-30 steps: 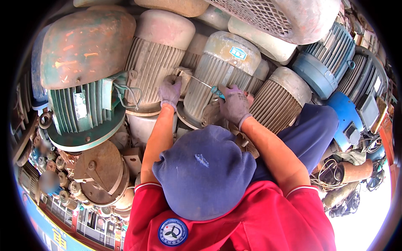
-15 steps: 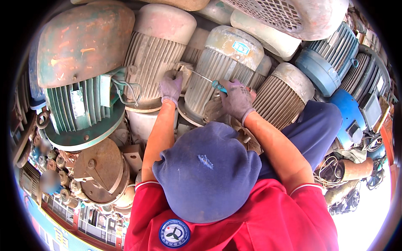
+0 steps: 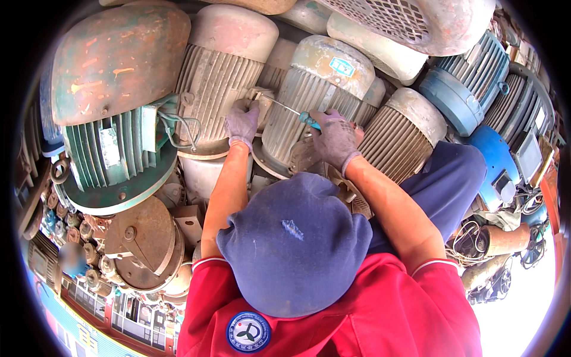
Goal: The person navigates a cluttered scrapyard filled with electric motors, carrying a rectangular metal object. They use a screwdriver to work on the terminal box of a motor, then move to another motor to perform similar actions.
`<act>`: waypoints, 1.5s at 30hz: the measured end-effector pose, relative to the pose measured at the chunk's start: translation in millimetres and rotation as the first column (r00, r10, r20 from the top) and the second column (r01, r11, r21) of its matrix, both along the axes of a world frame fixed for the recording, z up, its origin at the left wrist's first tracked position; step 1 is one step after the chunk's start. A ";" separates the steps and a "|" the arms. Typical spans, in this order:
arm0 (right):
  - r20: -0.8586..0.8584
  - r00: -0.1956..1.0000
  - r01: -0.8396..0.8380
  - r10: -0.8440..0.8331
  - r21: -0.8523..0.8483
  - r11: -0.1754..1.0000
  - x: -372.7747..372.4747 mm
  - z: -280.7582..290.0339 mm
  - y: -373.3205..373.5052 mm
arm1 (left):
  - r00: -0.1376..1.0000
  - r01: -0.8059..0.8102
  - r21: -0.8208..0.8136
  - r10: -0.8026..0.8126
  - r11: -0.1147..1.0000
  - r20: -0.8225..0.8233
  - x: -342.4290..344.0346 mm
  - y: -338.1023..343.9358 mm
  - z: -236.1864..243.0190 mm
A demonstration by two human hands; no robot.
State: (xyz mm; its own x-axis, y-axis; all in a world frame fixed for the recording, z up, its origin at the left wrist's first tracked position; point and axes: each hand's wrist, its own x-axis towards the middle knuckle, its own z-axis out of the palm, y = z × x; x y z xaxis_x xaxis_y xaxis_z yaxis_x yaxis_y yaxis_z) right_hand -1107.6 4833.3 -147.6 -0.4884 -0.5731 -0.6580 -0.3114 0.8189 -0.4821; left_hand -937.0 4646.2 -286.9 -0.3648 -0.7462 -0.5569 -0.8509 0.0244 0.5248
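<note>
A navy cloth cap with a frayed patch [image 3: 297,250] fills the lower middle, above a red short-sleeved shirt with white trim [image 3: 392,303]. To the right, a navy trouser leg [image 3: 449,184] is bent at the knee. Beyond the cap, the right hand in a dusty mauve glove [image 3: 338,140] grasps the teal handle of a slim metal-shafted screwdriver [image 3: 308,120], whose shaft slants up and left toward a small pale junction box [image 3: 262,95]. The left hand in a matching glove [image 3: 242,124] is just beside that box with fingers curled; whether it grips anything, I cannot tell. The box is at the right side of a finned, pinkish-grey electric motor [image 3: 214,83]. A grey finned motor with a blue-and-white label [image 3: 315,89] is behind the screwdriver shaft. Farther off, at the top, is a pale metal cover with a perforated grille [image 3: 452,27].
</note>
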 end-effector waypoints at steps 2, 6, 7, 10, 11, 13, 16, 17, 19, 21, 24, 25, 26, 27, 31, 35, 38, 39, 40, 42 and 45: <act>0.003 1.000 -0.009 0.009 0.003 1.000 -0.3 0.8 -1.1 | 1.000 -0.008 -0.003 0.008 1.000 0.003 0.9 0.0 -0.4; 0.005 1.000 -0.010 0.010 0.000 1.000 -0.6 1.7 -2.7 | 1.000 0.000 -0.019 0.001 1.000 0.009 1.8 -0.6 0.3; 0.004 1.000 -0.007 0.007 -0.001 1.000 -0.6 0.8 -2.4 | 1.000 -0.001 -0.018 0.001 1.000 0.011 1.8 -0.3 0.0; 0.007 1.000 0.000 0.000 -0.002 1.000 -0.2 -1.0 -2.7 | 1.000 -0.010 -0.006 0.010 1.000 0.011 3.7 -0.3 -3.1; 0.011 1.000 0.001 -0.001 0.000 1.000 -0.1 -0.4 -3.7 | 1.000 -0.017 0.003 0.017 1.000 0.007 5.7 -0.6 -6.0; 0.013 1.000 0.002 -0.002 0.001 1.000 -0.4 -0.3 -3.8 | 1.000 -0.016 0.015 0.016 1.000 0.009 4.8 -0.5 -5.3; 0.020 1.000 0.001 -0.001 0.004 1.000 -1.8 -0.6 -3.4 | 1.000 -0.003 0.028 0.003 1.000 0.022 -1.6 -0.5 3.5; 0.030 1.000 0.000 0.000 0.007 1.000 -3.0 0.3 -4.2 | 1.000 -0.008 0.034 0.007 0.999 0.023 -2.1 -0.6 4.9; 0.043 0.999 0.003 -0.004 0.011 1.000 -3.9 0.3 -4.7 | 1.000 -0.005 0.033 0.004 0.999 0.025 -1.0 -0.6 3.8; 0.050 0.999 0.014 -0.014 0.013 1.000 -4.2 -0.8 -4.8 | 0.999 0.011 0.019 -0.011 1.000 0.030 2.3 -1.7 -0.7; 0.066 0.998 0.019 -0.019 0.004 1.000 -3.2 -5.6 -1.5 | 0.999 0.035 -0.010 -0.035 0.999 0.040 1.9 -1.5 -0.4; 0.065 0.998 0.022 -0.022 0.006 1.000 -3.1 -5.6 -1.4 | 0.998 0.039 -0.008 -0.038 0.999 0.043 1.5 -1.9 0.4; 0.065 0.998 0.025 -0.025 0.007 1.000 -3.0 -5.2 -1.5 | 0.998 0.042 -0.005 -0.042 0.999 0.046 0.9 -2.2 1.3; 0.064 0.998 0.027 -0.028 0.009 1.000 -2.9 -4.9 -1.7 | 0.998 0.046 -0.002 -0.046 0.999 0.048 0.6 -2.4 1.9; 0.068 0.997 0.028 -0.029 0.017 0.999 -3.2 -3.2 -2.8 | 0.998 0.042 0.004 -0.042 0.999 0.041 3.7 -2.7 -3.9; 0.077 0.997 0.016 -0.018 0.019 1.000 -4.2 -5.0 -3.7 | 0.999 0.025 0.012 -0.025 1.000 0.025 5.0 -1.9 -7.1; 0.024 1.000 0.012 -0.012 -0.010 1.000 -0.6 -6.4 -3.2 | 1.000 0.018 0.019 -0.018 1.000 0.024 2.0 -1.6 -2.4; -0.005 1.000 0.010 -0.010 -0.025 1.000 0.6 -6.8 -2.7 | 1.000 0.016 0.021 -0.017 1.000 0.023 1.2 -1.5 -1.0; 0.033 0.999 0.028 -0.027 -0.007 1.000 0.2 -6.8 -3.6 | 1.000 0.016 0.014 -0.017 1.000 0.024 2.4 -1.7 -1.7; 0.107 0.992 0.060 -0.064 0.032 0.998 -1.6 -7.1 -5.9 | 1.000 0.016 -0.001 -0.016 1.000 0.025 4.9 -1.8 -2.9; 0.269 0.956 0.123 -0.114 -0.016 0.992 -12.1 -22.0 3.4 | 1.000 0.006 -0.054 -0.005 0.999 0.018 1.6 0.9 -0.1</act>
